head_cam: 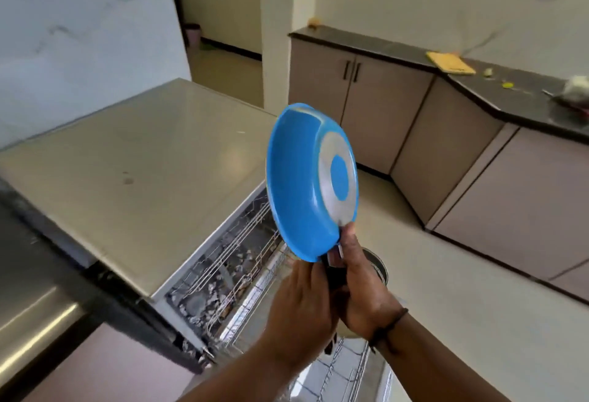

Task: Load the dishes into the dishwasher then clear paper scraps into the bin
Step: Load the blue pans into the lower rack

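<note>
Both my hands, left hand (301, 299) & right hand (363, 287), grip the handle of a blue pan (310, 184), held up on edge above the open dishwasher rack (242, 261). Loading step; next, I reckon: lower it btwn the wires.

Two bare forearms enter from the lower edge, neither covered by a sleeve. The left hand (299, 309) wears no ring or band. The right hand (363, 293) has a thin dark cord bracelet (390, 326) looped round its wrist, its loose end hanging below.
</note>
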Demonstrator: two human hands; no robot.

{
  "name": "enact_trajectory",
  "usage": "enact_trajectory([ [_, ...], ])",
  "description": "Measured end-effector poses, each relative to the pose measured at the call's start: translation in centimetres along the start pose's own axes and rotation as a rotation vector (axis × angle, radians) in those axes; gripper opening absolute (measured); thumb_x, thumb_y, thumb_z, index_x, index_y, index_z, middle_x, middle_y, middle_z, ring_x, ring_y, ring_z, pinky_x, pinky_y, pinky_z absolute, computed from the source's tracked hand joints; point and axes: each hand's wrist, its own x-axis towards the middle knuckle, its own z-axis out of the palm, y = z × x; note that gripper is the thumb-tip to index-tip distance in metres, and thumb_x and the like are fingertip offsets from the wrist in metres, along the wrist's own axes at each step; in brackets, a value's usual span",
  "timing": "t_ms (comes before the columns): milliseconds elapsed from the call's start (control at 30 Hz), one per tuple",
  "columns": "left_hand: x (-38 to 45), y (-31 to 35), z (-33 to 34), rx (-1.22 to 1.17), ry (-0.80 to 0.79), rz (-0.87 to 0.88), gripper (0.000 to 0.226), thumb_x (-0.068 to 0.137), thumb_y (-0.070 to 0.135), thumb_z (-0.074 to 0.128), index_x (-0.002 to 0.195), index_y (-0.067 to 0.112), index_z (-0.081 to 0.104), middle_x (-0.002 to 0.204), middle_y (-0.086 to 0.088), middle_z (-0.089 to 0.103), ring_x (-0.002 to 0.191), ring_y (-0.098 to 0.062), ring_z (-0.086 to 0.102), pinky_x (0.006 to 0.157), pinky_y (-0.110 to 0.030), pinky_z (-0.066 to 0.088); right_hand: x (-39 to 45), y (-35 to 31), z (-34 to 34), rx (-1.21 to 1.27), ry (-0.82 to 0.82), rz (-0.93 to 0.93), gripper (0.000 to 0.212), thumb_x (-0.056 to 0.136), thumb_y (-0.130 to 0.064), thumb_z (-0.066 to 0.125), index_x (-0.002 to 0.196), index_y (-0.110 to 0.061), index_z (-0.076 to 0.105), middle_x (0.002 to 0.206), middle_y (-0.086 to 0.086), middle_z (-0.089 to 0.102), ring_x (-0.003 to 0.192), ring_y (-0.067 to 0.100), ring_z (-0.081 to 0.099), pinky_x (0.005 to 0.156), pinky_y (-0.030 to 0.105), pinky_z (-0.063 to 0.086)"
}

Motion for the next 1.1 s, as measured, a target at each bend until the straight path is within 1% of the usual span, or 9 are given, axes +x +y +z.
enact_trajectory([
  [133,1.9,-1.6,2.4,0.031,-0.218,0.156,0.046,0.095,0.022,0.036,0.137,0.007,0.048,0.126,-0.013,0.054,0.112,-0.031,0.052,0.086,-0.039,0.048,3.4,0.6,-1.7,0.037,0.246,-0.093,0.092,0.051,-0.084,0.061,0.119,-0.021,0.068,0.114,0.007,0.069,0.106,0.023,0.065,0.093,0.036,0.052],
  [300,4.1,-7.3,3.1,-0.182,-0.366,0.394,0.032,0.094,0.05,0.042,0.119,0.033,0.053,0.105,0.003,0.056,0.089,-0.01,0.055,0.073,-0.027,0.045,6.3,0.3,-6.8,-0.133,0.629,-0.098,0.098,0.068,-0.086,0.051,0.092,0.008,0.063,0.059,0.014,0.049,0.051,0.022,0.046,0.056,0.033,0.044],
  [367,5.6,-8.7,4.4,-0.542,-0.417,0.041,0.023,0.096,0.043,0.043,0.092,0.028,0.06,0.091,0.007,0.057,0.076,-0.002,0.055,0.065,-0.022,0.044,6.2,0.3,-9.0,-0.349,0.752,-0.052,0.086,0.061,-0.086,0.05,0.068,-0.001,0.057,0.048,0.011,0.042,0.042,0.02,0.039,0.049,0.031,0.036],
  [433,7.8,-9.9,6.4,-0.941,-0.427,-0.666,0.029,0.096,0.038,0.044,0.073,0.023,0.056,0.071,0.005,0.053,0.061,-0.006,0.05,0.055,-0.022,0.038,5.9,1.2,-10.8,-0.507,0.786,0.023,0.081,0.062,-0.082,0.055,0.068,-0.002,0.053,0.045,0.011,0.043,0.038,0.02,0.037,0.045,0.029,0.032],
  [500,10.6,-11.6,8.9,-1.27,-0.415,-1.392,0.036,0.093,0.047,0.044,0.073,0.02,0.055,0.067,0.0,0.054,0.063,-0.017,0.051,0.059,-0.025,0.041,5.5,2.2,-11.9,-0.67,0.75,0.153,0.077,0.069,-0.075,0.061,0.078,0.001,0.057,0.044,0.008,0.048,0.037,0.02,0.04,0.042,0.028,0.035],
  [567,12.4,-13.6,11.9,-1.351,-0.436,-1.689,0.046,0.091,0.059,0.045,0.082,0.015,0.057,0.076,-0.005,0.06,0.071,-0.022,0.057,0.071,-0.033,0.048,5.6,4.3,-13.3,-0.779,0.684,0.267,0.061,0.065,-0.065,0.062,0.08,-0.006,0.061,0.042,0.0,0.052,0.035,0.015,0.042,0.039,0.024,0.035],
  [833,6.2,-19.5,20.3,-0.73,-0.887,-1.315,0.034,0.091,0.047,0.057,0.095,0.016,0.069,0.084,-0.01,0.072,0.07,-0.023,0.065,0.063,-0.029,0.049,11.1,16.6,-20.3,-1.077,0.368,0.49,0.087,0.043,-0.094,0.059,0.108,-0.036,0.059,0.104,-0.021,0.066,0.097,0.005,0.062,0.084,0.03,0.05],
  [933,1.4,-23.1,23.1,-0.618,-0.81,-1.395,0.028,0.092,0.039,0.058,0.089,0.014,0.069,0.08,-0.01,0.071,0.068,-0.024,0.062,0.061,-0.029,0.047,13.9,22.1,-21.3,-1.172,0.152,0.558,0.072,0.062,-0.068,0.073,0.118,-0.031,0.047,0.11,-0.006,0.064,0.101,0.019,0.062,0.077,0.028,0.046],
  [1100,-5.5,-29.9,25.6,-0.469,-0.705,-1.602,0.017,0.088,0.024,0.059,0.074,0.015,0.061,0.049,0.003,0.061,0.054,-0.022,0.056,0.052,-0.026,0.043,16.9,30.8,-21.3,-1.298,-0.02,0.55,0.045,0.088,-0.025,0.055,0.129,-0.019,0.039,0.124,0.006,0.06,0.11,0.031,0.06,0.086,0.037,0.049],
])
